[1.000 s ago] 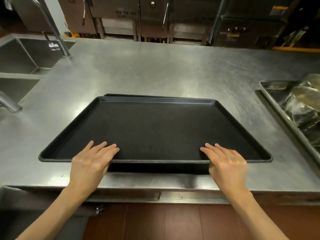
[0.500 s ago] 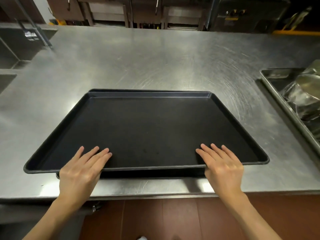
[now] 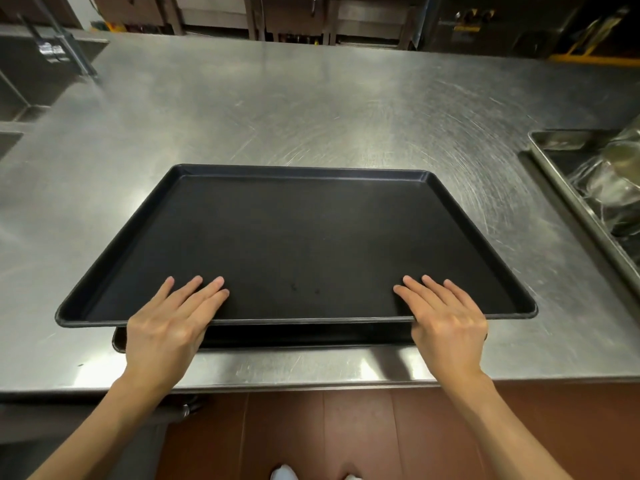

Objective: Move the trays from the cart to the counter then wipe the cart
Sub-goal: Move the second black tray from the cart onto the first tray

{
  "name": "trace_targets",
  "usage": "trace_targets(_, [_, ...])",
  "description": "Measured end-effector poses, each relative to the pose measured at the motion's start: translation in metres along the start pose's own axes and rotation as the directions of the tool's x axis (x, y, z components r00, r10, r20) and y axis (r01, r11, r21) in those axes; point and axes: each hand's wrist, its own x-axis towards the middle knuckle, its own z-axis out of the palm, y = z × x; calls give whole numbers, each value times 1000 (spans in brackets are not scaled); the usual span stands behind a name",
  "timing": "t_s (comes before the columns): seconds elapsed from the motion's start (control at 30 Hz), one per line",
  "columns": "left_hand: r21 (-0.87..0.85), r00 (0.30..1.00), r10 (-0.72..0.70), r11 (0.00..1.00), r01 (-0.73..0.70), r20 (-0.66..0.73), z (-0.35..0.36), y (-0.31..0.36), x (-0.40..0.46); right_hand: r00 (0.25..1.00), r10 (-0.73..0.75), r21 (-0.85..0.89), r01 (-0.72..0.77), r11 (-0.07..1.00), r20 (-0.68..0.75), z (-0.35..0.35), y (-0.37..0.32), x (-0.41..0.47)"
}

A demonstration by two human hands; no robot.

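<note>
A large black tray [image 3: 304, 244] lies on the steel counter [image 3: 311, 109], stacked on a second black tray [image 3: 304, 336] whose front edge shows beneath it, set a little to the right. My left hand [image 3: 166, 327] grips the top tray's near rim at the left, fingers flat inside it, thumb hidden below. My right hand [image 3: 446, 323] holds the same rim at the right in the same way. No cart is in view.
A steel pan [image 3: 568, 199] holding shiny metal vessels sits at the counter's right edge. A sink [image 3: 20, 81] with a faucet [image 3: 65, 46] lies at the far left. Kitchen equipment lines the back. Brown floor shows below the counter's front edge.
The view has tilted down and drawn closer. Both hands keep their hold on the top tray's near rim, and the tray has hardly shifted over the lower one.
</note>
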Motion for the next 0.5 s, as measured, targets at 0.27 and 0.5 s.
trace_targets(0.27, [-39,999,-19,999,20,28,13,11,-5,998,-15,16,15,1000,53,4,12,-1])
trace_targets(0.5, [-84,996,-20,996,28,92,42,16,-26,932,-41,82,12,997,361,21,26,-21])
